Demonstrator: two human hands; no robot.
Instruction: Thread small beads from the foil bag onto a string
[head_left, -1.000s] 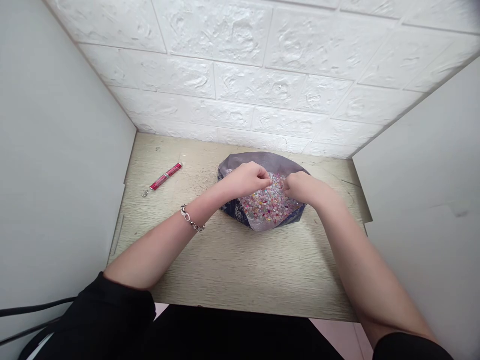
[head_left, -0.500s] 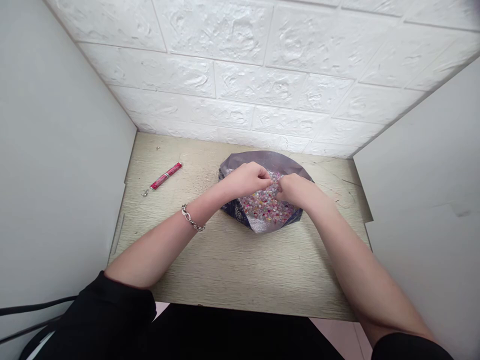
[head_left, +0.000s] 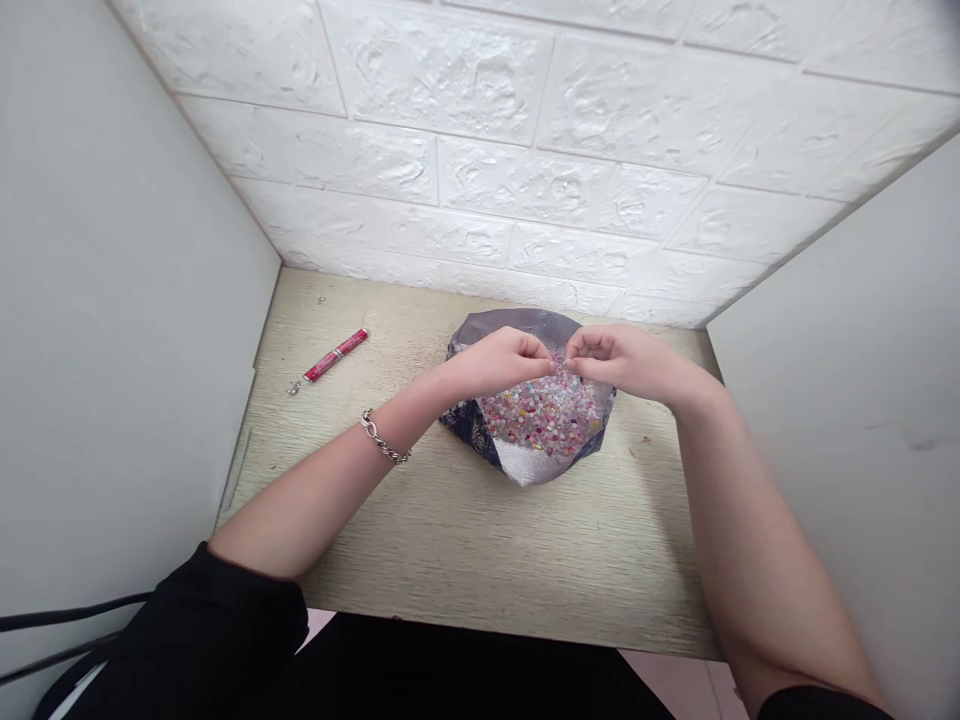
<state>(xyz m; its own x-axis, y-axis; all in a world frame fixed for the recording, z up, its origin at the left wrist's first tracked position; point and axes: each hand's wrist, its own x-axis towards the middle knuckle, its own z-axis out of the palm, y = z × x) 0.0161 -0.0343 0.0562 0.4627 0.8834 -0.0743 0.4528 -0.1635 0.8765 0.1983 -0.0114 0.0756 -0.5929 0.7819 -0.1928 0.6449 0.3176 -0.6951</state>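
Note:
Many small pink, white, yellow and purple beads [head_left: 536, 415] fill an open, grey-lined bag [head_left: 523, 467] with a dark blue patterned outside. Above the beads, the thumb and fingertips of my left hand [head_left: 510, 360] are pinched together. My right hand [head_left: 630, 362] faces it in a similar pinch, its fingertips just a small gap away from the left ones. Whatever is between the fingertips of either hand is too small to make out. A silver chain bracelet [head_left: 385, 437] circles my left wrist.
A slim red packet [head_left: 336, 355] lies on the wooden tabletop [head_left: 480, 550] at the left, with small metallic bits [head_left: 294, 388] beside it. A white brick-pattern wall [head_left: 487, 180] closes off the back, and pale panels [head_left: 135, 300] stand on both sides.
My right hand has lifted out of the beads and turned, coming up level with my left hand in a pinch. The left hand has barely moved.

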